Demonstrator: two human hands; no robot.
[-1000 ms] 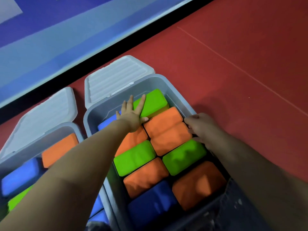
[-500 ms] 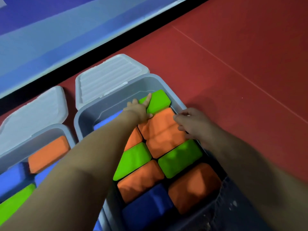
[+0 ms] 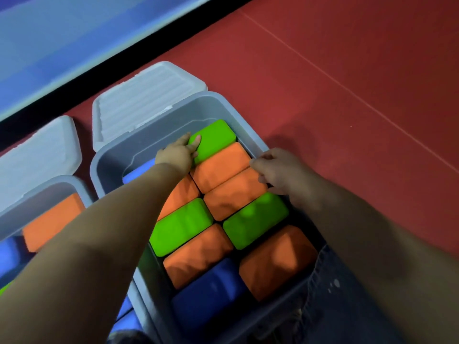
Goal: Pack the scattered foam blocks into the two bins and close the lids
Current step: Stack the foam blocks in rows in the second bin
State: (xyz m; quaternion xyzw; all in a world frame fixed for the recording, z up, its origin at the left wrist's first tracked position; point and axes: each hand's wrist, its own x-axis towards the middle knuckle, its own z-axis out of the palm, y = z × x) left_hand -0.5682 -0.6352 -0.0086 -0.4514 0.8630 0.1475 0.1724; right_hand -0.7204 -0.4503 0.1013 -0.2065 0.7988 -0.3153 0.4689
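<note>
The right grey bin (image 3: 250, 134) holds several orange, green and blue foam blocks in two rows. My left hand (image 3: 177, 153) grips the left end of the far green block (image 3: 216, 137), thumb on top and fingers down its side. My right hand (image 3: 278, 171) hovers with loosely curled fingers at the right ends of two orange blocks (image 3: 223, 165) by the bin's right wall, holding nothing. The left grey bin (image 3: 37, 197) holds an orange block (image 3: 49, 220) and blue ones. Both lids, the right one (image 3: 146, 100) and the left one (image 3: 37, 155), lie open behind the bins.
Red floor (image 3: 347, 83) stretches to the right and behind the bins. A black strip and a blue-white wall panel (image 3: 74, 45) run along the back. My denim-clad leg (image 3: 330, 306) presses against the right bin's near edge.
My left hand went from lying flat on the blocks to gripping the green block's left end, and that block now lies lower in its row. My right hand shifted slightly inward.
</note>
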